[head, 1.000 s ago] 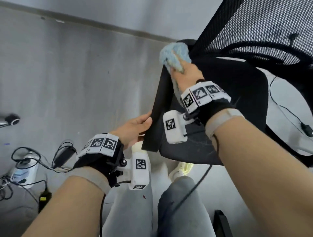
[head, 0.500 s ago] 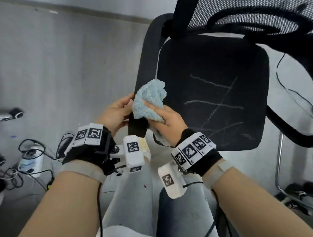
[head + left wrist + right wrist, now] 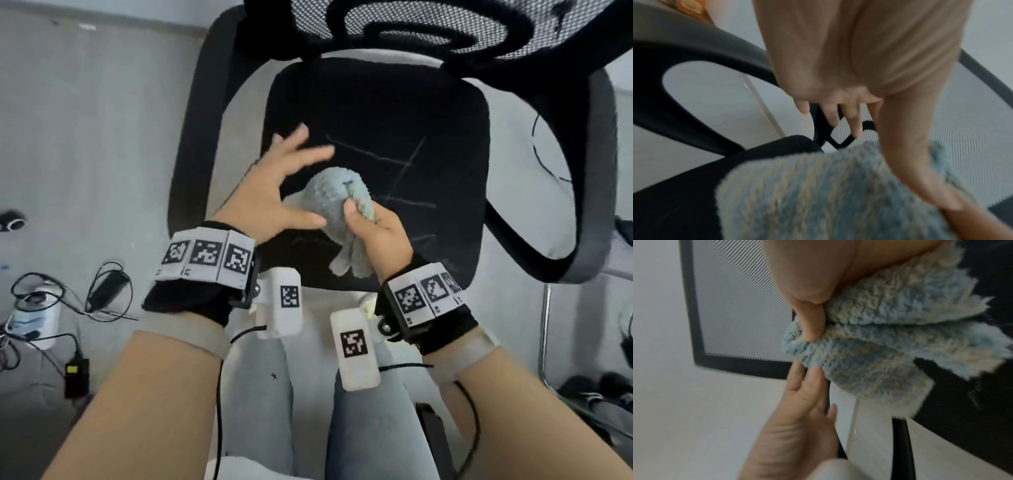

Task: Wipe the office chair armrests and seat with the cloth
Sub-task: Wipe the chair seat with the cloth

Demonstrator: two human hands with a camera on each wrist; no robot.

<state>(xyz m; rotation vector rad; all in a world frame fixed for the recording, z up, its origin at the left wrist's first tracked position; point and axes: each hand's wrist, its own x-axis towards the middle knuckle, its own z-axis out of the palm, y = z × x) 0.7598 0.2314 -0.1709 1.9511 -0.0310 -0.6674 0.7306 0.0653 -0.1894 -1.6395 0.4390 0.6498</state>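
A fluffy light-blue cloth (image 3: 337, 209) hangs bunched over the front of the black chair seat (image 3: 428, 144), which carries pale chalk-like lines. My right hand (image 3: 371, 228) grips the cloth (image 3: 869, 344), thumb pressed into its folds. My left hand (image 3: 284, 185) is spread beside it with straight fingers (image 3: 851, 116), its thumb lying against the cloth (image 3: 818, 194). The left armrest (image 3: 202, 113) curves down the seat's left side; the right armrest (image 3: 592, 192) runs along the right. The mesh backrest (image 3: 428, 27) is at the top.
Grey floor surrounds the chair. Cables, a power strip and an adapter (image 3: 102, 291) lie on the floor at the left. A metal chair leg (image 3: 544, 329) and dark shoes (image 3: 596, 394) are at the right. My legs in grey trousers (image 3: 260, 394) stand just before the seat.
The cloth came off the left armrest and moved over the seat's front. My left hand let go of the armrest and opened wide beside the cloth. The view swung to centre the chair.
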